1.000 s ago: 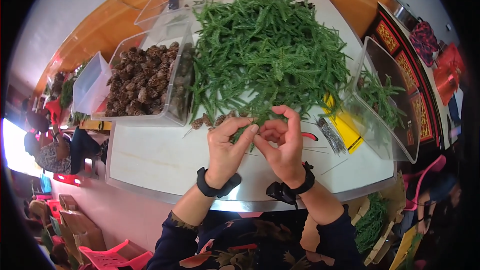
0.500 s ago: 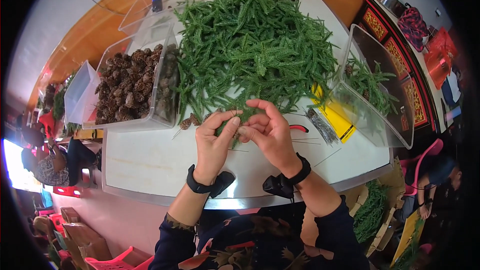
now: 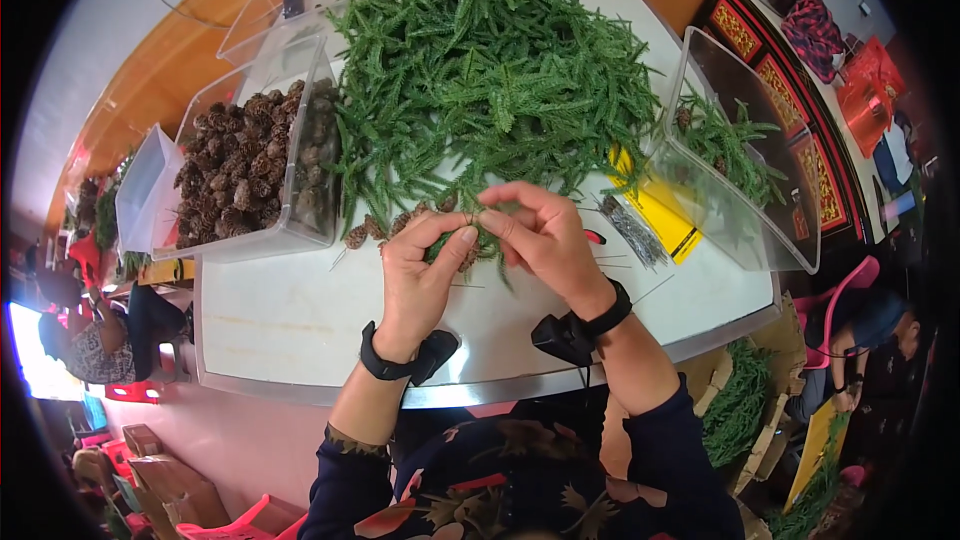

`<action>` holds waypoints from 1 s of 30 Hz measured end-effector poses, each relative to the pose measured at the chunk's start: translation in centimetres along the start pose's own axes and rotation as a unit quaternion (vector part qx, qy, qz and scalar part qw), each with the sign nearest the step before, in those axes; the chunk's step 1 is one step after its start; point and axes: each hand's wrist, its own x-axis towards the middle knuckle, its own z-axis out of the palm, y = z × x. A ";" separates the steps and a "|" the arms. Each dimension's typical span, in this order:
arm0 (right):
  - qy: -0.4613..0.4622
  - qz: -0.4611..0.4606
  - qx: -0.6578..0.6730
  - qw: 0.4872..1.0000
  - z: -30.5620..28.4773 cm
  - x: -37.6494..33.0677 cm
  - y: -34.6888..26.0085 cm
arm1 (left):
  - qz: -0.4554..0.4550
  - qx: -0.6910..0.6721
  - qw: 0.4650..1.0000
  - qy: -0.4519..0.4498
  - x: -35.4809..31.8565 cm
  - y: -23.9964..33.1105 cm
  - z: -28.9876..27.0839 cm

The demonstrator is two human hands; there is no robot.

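L hand (image 3: 415, 275) pinches green sprig (image 3: 489, 244) above table (image 3: 300, 330); R hand (image 3: 548, 240) tips at it, can't tell its grip. Pc looks unfinished; few sprigs (image 3: 738, 148) in R bin (image 3: 720, 230) prob. done, big greenery pile (image 3: 500, 70) & boxed cones (image 3: 240, 160) left.

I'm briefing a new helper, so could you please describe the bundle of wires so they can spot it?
On the white table, find the heap of green sprigs, then look to the bright yellow sheet at its lower right edge. The bundle of wires lies along that sheet's left side: thin, grey and packed close together, unlike the single wires lying apart below it.
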 end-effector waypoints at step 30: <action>-0.240 -0.346 -0.431 0.798 -2.9 0.6 -6.0 | -0.148 -0.161 0.940 -0.260 -0.1 0.7 -1.1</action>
